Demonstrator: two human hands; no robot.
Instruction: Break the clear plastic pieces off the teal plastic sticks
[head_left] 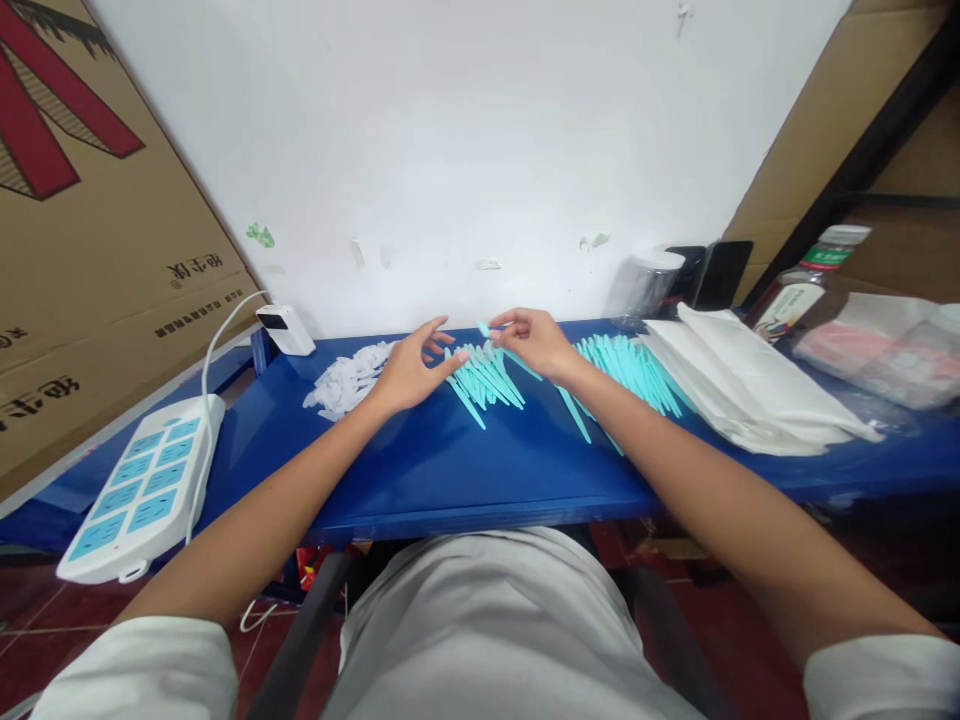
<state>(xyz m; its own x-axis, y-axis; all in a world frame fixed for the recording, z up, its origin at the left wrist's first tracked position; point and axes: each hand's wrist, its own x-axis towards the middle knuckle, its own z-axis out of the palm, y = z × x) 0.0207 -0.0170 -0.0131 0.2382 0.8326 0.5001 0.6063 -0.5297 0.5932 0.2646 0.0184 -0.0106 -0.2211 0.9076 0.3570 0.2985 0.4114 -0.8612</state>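
My right hand (pixel 534 342) pinches a slim turquoise plastic stick (pixel 484 328) with a wider, blade-like end, which points left past the fingertips. My left hand (pixel 412 368) faces it from the left, thumb and fingers apart, with nothing visible in it. Between and below the two hands lies a pile of similar turquoise sticks (pixel 487 380). A larger heap of turquoise sticks (pixel 626 372) spreads out to the right, partly behind my right forearm. Left of my left hand sits a heap of small translucent whitish pieces (pixel 349 378), whose exact kind I cannot make out.
The blue table (pixel 480 470) stands against a white wall. A white power strip (pixel 142 485) and a small white device (pixel 286 330) are on the left. To the right are white bags (pixel 757 380), a clear jar (pixel 651 285), and a labelled bottle (pixel 802 285). Cardboard (pixel 97 250) rises at left.
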